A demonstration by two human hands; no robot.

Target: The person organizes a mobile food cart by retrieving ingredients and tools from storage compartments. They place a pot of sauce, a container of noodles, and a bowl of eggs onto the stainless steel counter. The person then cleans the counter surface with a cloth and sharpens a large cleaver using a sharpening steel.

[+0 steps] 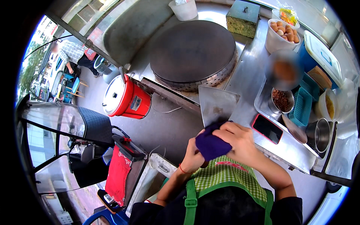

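Note:
In front of my apron, my left hand (192,156) is closed around the handle end of a wide, flat metal scraper (218,104). Its blade points away from me, toward the griddle. A folded purple cloth (212,144) is pressed about the scraper's lower part, hiding most of the grip. My right hand (237,139) grips the cloth from the right, fingers bent over it. Just beyond the blade sits a large round dark griddle (193,50) with a bare top. To the right of my right hand a red-edged phone (267,128) lies on the metal counter (245,80).
A red bucket with a lid (132,100) stands left of the griddle. On the right are a bucket of eggs (282,35), a bowl of chilli flakes (280,100), blue baskets (301,107) and a steel pot (318,135). A person (77,54) is outside at the far left.

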